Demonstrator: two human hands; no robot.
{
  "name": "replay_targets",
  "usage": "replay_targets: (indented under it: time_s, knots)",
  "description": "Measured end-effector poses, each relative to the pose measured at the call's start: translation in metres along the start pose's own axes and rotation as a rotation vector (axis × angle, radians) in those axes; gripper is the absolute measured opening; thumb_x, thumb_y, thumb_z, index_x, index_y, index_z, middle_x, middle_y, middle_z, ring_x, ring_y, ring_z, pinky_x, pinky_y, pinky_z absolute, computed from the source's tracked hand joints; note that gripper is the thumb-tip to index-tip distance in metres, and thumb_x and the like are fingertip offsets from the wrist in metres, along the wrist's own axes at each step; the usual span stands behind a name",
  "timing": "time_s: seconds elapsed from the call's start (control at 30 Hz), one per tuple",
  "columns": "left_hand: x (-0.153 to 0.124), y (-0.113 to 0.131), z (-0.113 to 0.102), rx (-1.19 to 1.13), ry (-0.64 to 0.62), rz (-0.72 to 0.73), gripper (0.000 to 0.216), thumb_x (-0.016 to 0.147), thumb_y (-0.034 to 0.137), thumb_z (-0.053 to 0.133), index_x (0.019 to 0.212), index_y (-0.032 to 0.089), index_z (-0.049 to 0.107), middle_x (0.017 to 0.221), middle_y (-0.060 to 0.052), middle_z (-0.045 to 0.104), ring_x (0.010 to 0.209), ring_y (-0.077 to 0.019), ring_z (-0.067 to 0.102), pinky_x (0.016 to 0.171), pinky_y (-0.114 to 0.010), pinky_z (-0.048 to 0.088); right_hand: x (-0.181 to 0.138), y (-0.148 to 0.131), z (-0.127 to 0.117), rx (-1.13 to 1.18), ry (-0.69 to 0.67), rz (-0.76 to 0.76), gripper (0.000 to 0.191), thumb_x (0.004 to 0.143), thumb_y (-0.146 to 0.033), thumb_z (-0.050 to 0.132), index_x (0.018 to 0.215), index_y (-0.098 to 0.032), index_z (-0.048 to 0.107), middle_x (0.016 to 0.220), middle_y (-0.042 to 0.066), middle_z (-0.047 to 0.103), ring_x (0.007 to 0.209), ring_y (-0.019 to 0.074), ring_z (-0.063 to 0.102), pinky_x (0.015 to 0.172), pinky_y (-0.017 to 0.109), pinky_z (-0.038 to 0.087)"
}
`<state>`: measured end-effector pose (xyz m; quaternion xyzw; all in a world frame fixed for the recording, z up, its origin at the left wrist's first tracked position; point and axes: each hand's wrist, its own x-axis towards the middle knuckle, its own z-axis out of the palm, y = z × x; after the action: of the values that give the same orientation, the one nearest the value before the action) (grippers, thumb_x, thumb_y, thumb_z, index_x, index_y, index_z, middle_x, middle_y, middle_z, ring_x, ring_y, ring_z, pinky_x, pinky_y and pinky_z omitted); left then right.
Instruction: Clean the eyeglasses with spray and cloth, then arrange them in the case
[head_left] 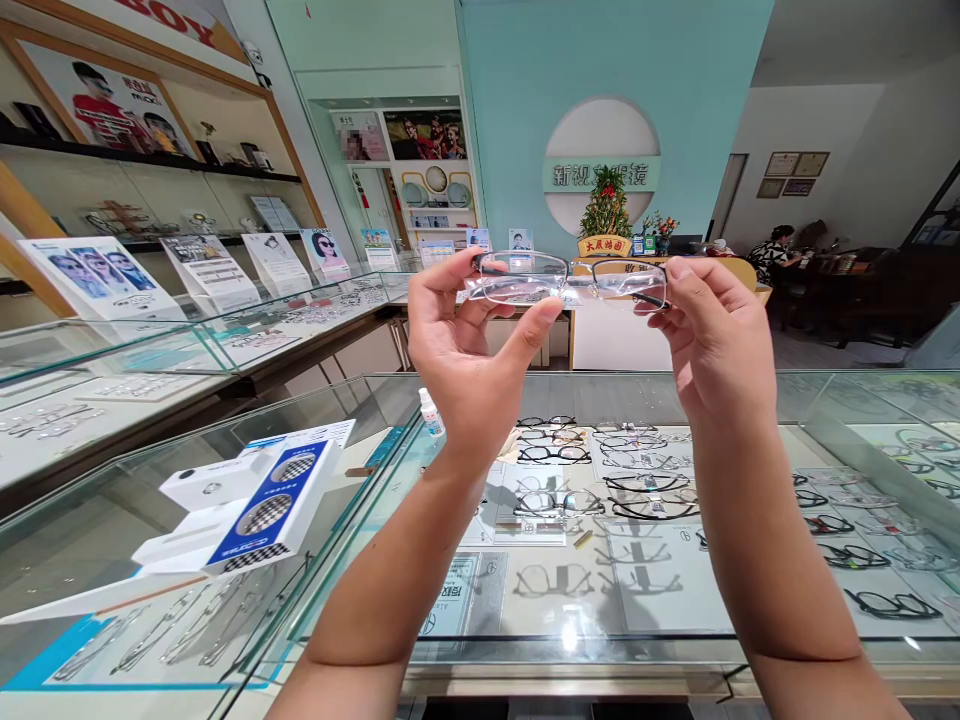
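"What's up in the hands?"

"Rectangular clear-lensed eyeglasses with dark upper rims and a silvery bridge (581, 280), held level in mid-air, seen above the far edge of the clear glass display counter (570, 655)."

"And in the left hand (476, 350)?"

"Gripping one end of the eyeglasses, fingers curled behind, thumb up by the lower rim."

"With the right hand (720, 335)?"

"Pinching the opposite end between thumb and fingers. Can't tell how the temples lie."

"Anything near the counter's far left corner?"

"A small white plastic bottle with a blue label (431, 412), just beside the left wrist. Farther left, a white-and-blue cardboard display box with checkered circles (274, 505)."

"Under the glass?"

"Rows of dark-framed and clear-framed spectacles (555, 455), from near the far edge toward the right edge."

"Farther back?"

"A person in black-and-white patterned clothing (772, 255)."
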<state>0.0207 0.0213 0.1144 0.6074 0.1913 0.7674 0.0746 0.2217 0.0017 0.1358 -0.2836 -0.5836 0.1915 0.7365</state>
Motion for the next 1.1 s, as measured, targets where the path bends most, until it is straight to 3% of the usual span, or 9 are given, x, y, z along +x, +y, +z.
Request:
replay_targets:
  time_s: [0.1, 0.2, 0.37, 0.57, 0.8, 0.93, 1.1]
  knots:
    - [0.000, 0.009, 0.002, -0.084, -0.004, -0.119, 0.074, 0.090, 0.071, 0.086, 0.151, 0.042, 0.055, 0.151, -0.006, 0.064, 0.141, -0.0310, 0.068, 0.113, -0.046, 0.063, 0.001, 0.002, -0.002, -0.053, -0.024, -0.037, 0.037, 0.098, -0.064, 0.075, 0.099, -0.028, 0.068, 0.097, 0.002, 0.075, 0.086, 0.0173, 0.073, 0.074, 0.034, 0.058]
    - [0.005, 0.002, 0.001, -0.222, -0.027, -0.183, 0.074, 0.086, 0.069, 0.089, 0.146, 0.039, 0.058, 0.148, -0.005, 0.067, 0.143, -0.0301, 0.067, 0.118, -0.046, 0.059, 0.000, -0.002, -0.001, -0.044, -0.032, -0.081, 0.035, 0.103, -0.064, 0.067, 0.102, -0.029, 0.067, 0.103, 0.003, 0.076, 0.098, 0.0196, 0.077, 0.080, 0.035, 0.061]
    - [0.016, -0.009, -0.003, -0.458, -0.064, -0.432, 0.060, 0.082, 0.059, 0.095, 0.126, 0.029, 0.067, 0.132, -0.005, 0.076, 0.131, -0.0271, 0.074, 0.117, -0.044, 0.059, -0.005, -0.008, 0.008, 0.099, -0.045, -0.129, 0.014, 0.101, -0.044, 0.076, 0.100, -0.030, 0.073, 0.102, 0.001, 0.079, 0.096, 0.0185, 0.077, 0.090, 0.036, 0.063]
    - [0.015, -0.004, -0.001, -0.612, -0.279, -0.790, 0.048, 0.092, 0.060, 0.085, 0.119, 0.023, 0.071, 0.125, -0.009, 0.078, 0.138, -0.0301, 0.072, 0.112, -0.040, 0.062, -0.016, -0.004, 0.021, -0.194, -0.114, -0.319, 0.017, 0.096, -0.044, 0.083, 0.108, -0.032, 0.081, 0.121, 0.004, 0.080, 0.125, 0.0276, 0.072, 0.112, 0.054, 0.058]
    - [0.012, -0.007, 0.000, -0.783, -0.452, -1.121, 0.054, 0.091, 0.065, 0.086, 0.116, 0.018, 0.073, 0.117, -0.014, 0.080, 0.122, -0.0297, 0.078, 0.092, -0.036, 0.064, -0.018, -0.004, 0.021, -0.292, -0.111, -0.407, 0.006, 0.097, -0.043, 0.081, 0.100, -0.038, 0.083, 0.114, 0.003, 0.081, 0.129, 0.0331, 0.070, 0.113, 0.064, 0.055]
    - [0.012, -0.005, -0.002, -0.840, -0.483, -1.218, 0.051, 0.094, 0.063, 0.085, 0.110, 0.017, 0.074, 0.111, -0.010, 0.080, 0.107, -0.0215, 0.080, 0.075, -0.026, 0.060, -0.019, -0.005, 0.021, -0.239, -0.143, -0.428, 0.006, 0.098, -0.044, 0.080, 0.100, -0.039, 0.083, 0.112, 0.002, 0.081, 0.126, 0.0329, 0.071, 0.115, 0.068, 0.053]
    - [0.011, 0.002, -0.007, -0.736, -0.587, -1.142, 0.065, 0.091, 0.077, 0.079, 0.115, 0.017, 0.074, 0.106, -0.015, 0.081, 0.115, -0.0317, 0.080, 0.088, -0.038, 0.065, -0.026, -0.013, 0.020, -0.251, -0.174, -0.350, 0.011, 0.096, -0.047, 0.080, 0.101, -0.037, 0.082, 0.114, 0.004, 0.078, 0.131, 0.0354, 0.070, 0.111, 0.068, 0.056]
